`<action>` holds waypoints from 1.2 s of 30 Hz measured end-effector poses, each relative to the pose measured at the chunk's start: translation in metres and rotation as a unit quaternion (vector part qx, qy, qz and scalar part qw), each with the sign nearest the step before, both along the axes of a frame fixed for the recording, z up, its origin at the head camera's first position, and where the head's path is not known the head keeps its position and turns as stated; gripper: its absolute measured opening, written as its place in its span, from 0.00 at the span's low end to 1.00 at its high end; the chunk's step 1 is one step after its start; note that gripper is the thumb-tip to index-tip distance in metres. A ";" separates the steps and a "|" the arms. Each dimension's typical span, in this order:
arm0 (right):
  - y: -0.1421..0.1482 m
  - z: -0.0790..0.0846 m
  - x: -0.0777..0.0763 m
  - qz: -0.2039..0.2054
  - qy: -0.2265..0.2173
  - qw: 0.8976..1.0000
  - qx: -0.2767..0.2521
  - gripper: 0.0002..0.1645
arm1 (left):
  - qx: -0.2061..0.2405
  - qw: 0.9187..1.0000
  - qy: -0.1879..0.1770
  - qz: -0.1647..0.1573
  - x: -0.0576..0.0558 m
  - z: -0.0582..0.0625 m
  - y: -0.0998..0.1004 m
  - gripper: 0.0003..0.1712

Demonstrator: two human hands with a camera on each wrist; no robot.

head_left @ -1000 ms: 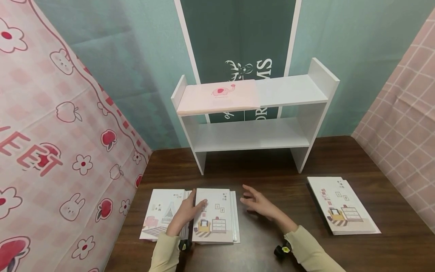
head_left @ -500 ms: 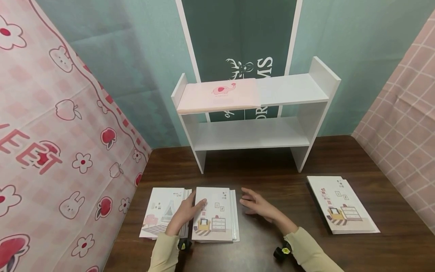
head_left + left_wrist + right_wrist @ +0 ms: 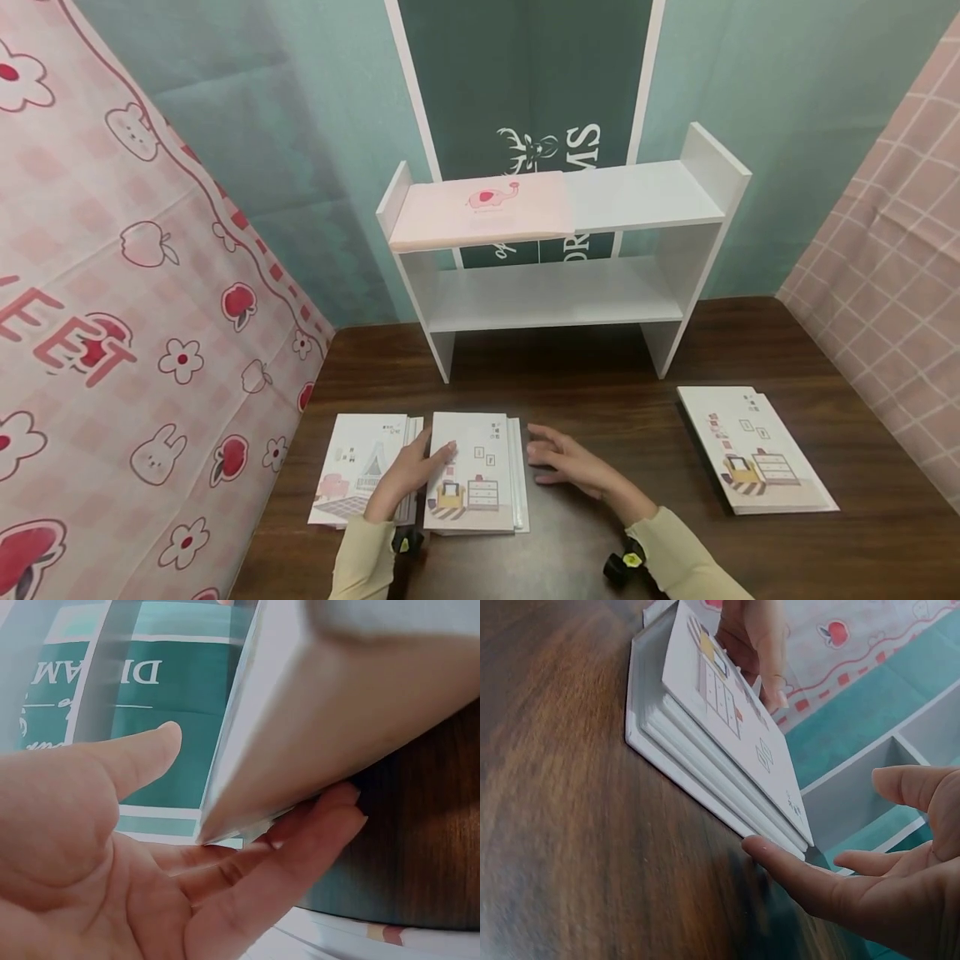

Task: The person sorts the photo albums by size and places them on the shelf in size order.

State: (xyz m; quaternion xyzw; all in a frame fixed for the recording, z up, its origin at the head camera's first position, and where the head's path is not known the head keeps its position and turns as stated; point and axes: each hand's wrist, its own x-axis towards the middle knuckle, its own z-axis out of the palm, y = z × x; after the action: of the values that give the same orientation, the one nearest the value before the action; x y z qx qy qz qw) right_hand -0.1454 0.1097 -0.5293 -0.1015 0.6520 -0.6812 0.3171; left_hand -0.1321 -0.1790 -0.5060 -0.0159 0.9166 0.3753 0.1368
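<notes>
A white hardcover book (image 3: 471, 475) with a drawn yellow armchair and dresser lies on the table before me, thick pages showing between its covers in the right wrist view. My left hand (image 3: 408, 467) rests along its left edge, thumb above the cover. In the left wrist view the fingers (image 3: 292, 859) touch the book's edge, while the thumb stands apart. At the other side is my right hand (image 3: 573, 462), fingers extended; in the right wrist view a fingertip (image 3: 759, 846) meets the lower cover's edge. Left of my left hand lies another white book (image 3: 360, 471) with a tent drawing.
A white two-tier shelf (image 3: 555, 296) stands at the back of the dark wooden table (image 3: 600, 400). On its top board lies a pink elephant-print book (image 3: 487, 218). Another armchair-cover book (image 3: 753, 450) lies at the right. Patterned cloths (image 3: 180, 275) hang around.
My right hand has lowered slightly and come a little left, up to the middle book's right edge. The left hand and the books stay where they were.
</notes>
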 end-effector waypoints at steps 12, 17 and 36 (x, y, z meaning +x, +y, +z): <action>-0.001 -0.003 0.000 0.000 -0.031 0.999 -0.025 0.40 | 0.026 0.999 -0.009 -0.015 -0.001 0.005 0.000 0.41; 0.001 -0.008 -0.001 -0.017 -0.059 0.997 -0.052 0.40 | 0.067 0.997 -0.029 -0.025 0.006 0.006 -0.002 0.39; -0.003 -0.015 0.006 -0.056 -0.076 0.991 -0.091 0.39 | 0.141 0.986 -0.070 -0.047 0.010 0.005 -0.008 0.42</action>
State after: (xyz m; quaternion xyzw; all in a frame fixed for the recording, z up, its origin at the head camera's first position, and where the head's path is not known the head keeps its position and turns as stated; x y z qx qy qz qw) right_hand -0.1393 0.1068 -0.5443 -0.0411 0.5663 -0.7600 0.3163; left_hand -0.1224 -0.1870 -0.5013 0.0202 0.8423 0.4920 0.2194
